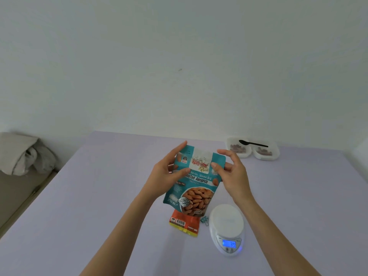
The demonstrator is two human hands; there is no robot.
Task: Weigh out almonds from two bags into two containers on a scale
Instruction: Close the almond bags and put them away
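Observation:
A teal bag of roasted almonds (196, 188) is held upright above the table. My left hand (169, 172) grips its left upper edge and my right hand (231, 172) pinches its right upper edge. Below it an orange and yellow bag (185, 224) lies flat on the table. The white scale (227, 228) stands to the right of that bag with nothing on its pan, and its blue display reads 39. Two clear containers with almonds, one on the left (239, 150) and one on the right (265, 153), sit at the back right, a black spoon (253, 144) resting across them.
A small teal binder clip (204, 219) lies between the orange bag and the scale. The lilac table (99, 196) meets a white wall at the back. Crumpled grey cloth (23, 154) lies on a surface beyond the table's left edge.

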